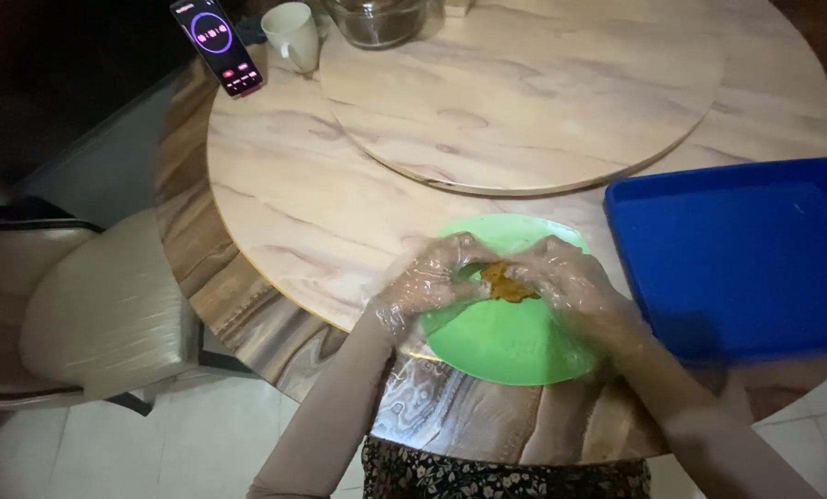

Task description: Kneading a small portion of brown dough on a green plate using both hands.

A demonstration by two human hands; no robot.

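Nearest the camera, two sleeved forearms reach up from the lower edge over the round marble-patterned bench (284, 212), above a strip of dark flowered cloth at the person's lap. Both hands wear thin clear plastic gloves. The left hand (429, 277) is curled, its fingertips pinched on the left side of a small orange-brown lump of food (506, 282); the right hand (575, 286) is likewise curled, its fingers closed on the lump's right side, so the food sits between the two hands, held by both. Whether the lump touches the plate I cannot tell. Under the hands lies a green plate (506, 346), resting near the bench's front edge. Just to the right of the plate sits a blue tray (746, 259), rectangular with a raised rim, close to the plate. To the left, off the bench, stands a cream padded chair (99, 305) on a pale tiled floor. Farther back, a round turntable (524, 92) of the same pattern lies on the middle of the bench. At the far left edge a phone (218, 46) stands propped with its screen lit, a white cup (291, 35) beside it, and a glass bowl (377, 20) on the turntable's far rim.
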